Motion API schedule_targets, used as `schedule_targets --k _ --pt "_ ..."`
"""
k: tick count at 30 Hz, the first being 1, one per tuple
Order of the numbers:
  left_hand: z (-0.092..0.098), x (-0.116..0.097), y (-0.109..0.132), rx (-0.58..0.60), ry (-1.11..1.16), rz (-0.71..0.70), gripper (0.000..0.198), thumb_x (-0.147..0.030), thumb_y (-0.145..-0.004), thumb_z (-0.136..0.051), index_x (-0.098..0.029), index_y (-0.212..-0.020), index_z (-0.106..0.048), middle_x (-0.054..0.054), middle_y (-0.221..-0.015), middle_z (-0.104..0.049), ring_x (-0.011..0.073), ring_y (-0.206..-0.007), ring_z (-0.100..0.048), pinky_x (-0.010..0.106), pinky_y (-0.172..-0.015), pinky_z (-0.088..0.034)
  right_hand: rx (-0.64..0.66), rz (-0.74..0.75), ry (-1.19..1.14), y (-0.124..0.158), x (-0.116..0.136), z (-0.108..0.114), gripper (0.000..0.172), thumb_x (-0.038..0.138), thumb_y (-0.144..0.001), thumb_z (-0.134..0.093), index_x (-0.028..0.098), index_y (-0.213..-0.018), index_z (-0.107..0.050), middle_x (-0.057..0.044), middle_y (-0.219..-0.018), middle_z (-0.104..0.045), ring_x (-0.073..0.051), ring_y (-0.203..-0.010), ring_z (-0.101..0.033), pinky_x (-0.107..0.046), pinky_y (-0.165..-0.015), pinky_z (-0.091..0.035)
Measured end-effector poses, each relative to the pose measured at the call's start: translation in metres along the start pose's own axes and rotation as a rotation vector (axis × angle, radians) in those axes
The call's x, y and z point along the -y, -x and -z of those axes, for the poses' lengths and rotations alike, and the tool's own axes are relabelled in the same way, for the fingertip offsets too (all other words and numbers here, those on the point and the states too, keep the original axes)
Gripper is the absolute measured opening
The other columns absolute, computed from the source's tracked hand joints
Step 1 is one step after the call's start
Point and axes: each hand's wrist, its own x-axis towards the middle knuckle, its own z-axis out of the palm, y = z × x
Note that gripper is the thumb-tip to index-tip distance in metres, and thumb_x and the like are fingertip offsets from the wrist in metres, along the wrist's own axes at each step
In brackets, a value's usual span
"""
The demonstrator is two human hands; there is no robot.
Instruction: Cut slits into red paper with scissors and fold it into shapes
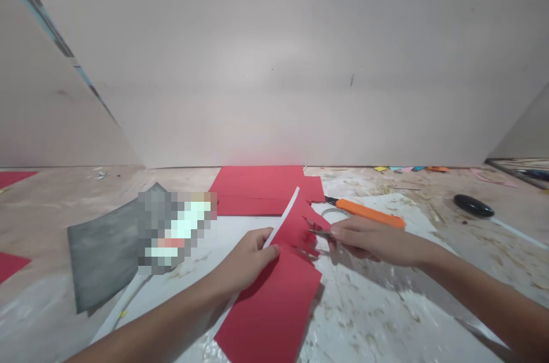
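Note:
My left hand (254, 257) pinches a sheet of red paper (278, 300) along its left side, thumb on top. A white edge shows where the sheet curls up. From the right, my right hand (364, 240) grips a small pair of scissors (319, 232), whose blades reach the sheet's right side. A cut runs into the paper there, and its parts stand at different angles. Fingers hide the scissors' handles in part. Just beyond, an orange utility knife (369, 212) lies close to my right hand, beside a grey ring-shaped thing (337, 214).
More red paper (257, 188) lies against the upright white board (300, 66). To the left are a dark grey sheet (103, 248) and a blurred-out bright device (182, 231). A black oval object (473, 206) rests on the right. Scraps litter the stained table (506, 260).

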Motion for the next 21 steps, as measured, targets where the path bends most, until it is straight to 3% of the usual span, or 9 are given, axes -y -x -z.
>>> schedule_targets --k 3,8,13,18,21 --pt "0.004 0.001 -0.002 -0.011 -0.128 0.031 0.021 -0.032 -0.088 -0.053 -0.015 -0.077 -0.059 0.005 -0.072 -0.066 0.0188 -0.062 -0.062 0.026 -0.057 -0.043 0.017 0.035 -0.001 -0.005 -0.003 -0.007 0.045 0.051 -0.1 -0.037 0.018 -0.082 -0.062 0.003 -0.063 -0.041 -0.01 -0.056 -0.036 -0.024 -0.054 -0.031" --pt "0.007 0.006 -0.006 -0.034 -0.253 -0.059 0.032 -0.04 -0.089 -0.054 -0.016 -0.069 -0.054 0.002 -0.065 -0.06 0.0143 -0.057 -0.052 0.024 -0.053 -0.036 0.096 0.088 -0.131 -0.011 -0.003 -0.02 0.047 0.048 -0.101 -0.035 0.018 -0.071 -0.054 0.003 -0.06 -0.041 -0.011 -0.055 -0.036 -0.028 -0.058 -0.031" --pt "0.008 0.008 -0.005 0.026 -0.133 -0.085 0.037 -0.049 -0.089 -0.057 -0.015 -0.075 -0.059 0.005 -0.072 -0.063 0.0175 -0.065 -0.058 0.026 -0.06 -0.042 0.06 0.113 -0.216 -0.012 -0.007 -0.025 0.048 0.051 -0.1 -0.037 0.019 -0.068 -0.051 0.003 -0.057 -0.037 -0.011 -0.052 -0.031 -0.027 -0.051 -0.025" --pt "0.004 0.012 -0.002 -0.004 0.083 -0.065 0.039 -0.054 -0.087 -0.059 -0.016 -0.081 -0.06 0.005 -0.075 -0.066 0.0199 -0.066 -0.062 0.029 -0.064 -0.047 -0.065 0.109 -0.231 -0.013 -0.009 -0.021 0.05 0.057 -0.098 -0.039 0.018 -0.073 -0.056 0.005 -0.056 -0.033 -0.009 -0.048 -0.026 -0.026 -0.045 -0.018" --pt "0.001 0.01 -0.002 -0.084 0.06 -0.081 0.037 -0.052 -0.085 -0.063 -0.016 -0.079 -0.062 0.005 -0.077 -0.068 0.0197 -0.068 -0.063 0.029 -0.065 -0.048 -0.098 0.114 -0.329 -0.015 -0.01 -0.023 0.051 0.062 -0.095 -0.042 0.018 -0.071 -0.052 0.007 -0.054 -0.03 -0.008 -0.046 -0.023 -0.025 -0.043 -0.015"
